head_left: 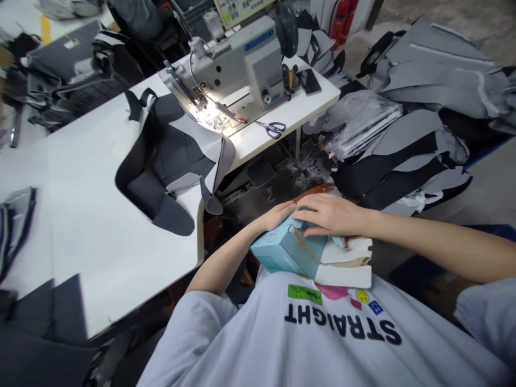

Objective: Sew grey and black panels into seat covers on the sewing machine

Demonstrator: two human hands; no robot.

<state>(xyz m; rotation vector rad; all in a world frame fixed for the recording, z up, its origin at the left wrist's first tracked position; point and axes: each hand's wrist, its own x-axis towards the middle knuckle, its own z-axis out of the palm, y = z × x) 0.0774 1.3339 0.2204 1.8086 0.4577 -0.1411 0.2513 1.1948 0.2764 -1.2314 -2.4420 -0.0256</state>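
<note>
A light blue cardboard box (278, 250) rests tilted against my lap, with a torn, opened flap (346, 275) showing its white inside and brown ragged edge. My left hand (278, 216) is wrapped over the far left side of the box, its fingertips partly hidden. Across the box's upper edge by the opening lies my right hand (328, 214), with bent fingers gripping the cardboard there. What the box contains is hidden from view.
On the white table (97, 215) stand a lit sewing machine (237, 70) and a dark sewn fabric piece (173, 150). Scissors (274, 129) and a phone (309, 81) lie near the machine. Grey and black fabric piles (435, 70) fill the right side, near red fire extinguishers (342, 21).
</note>
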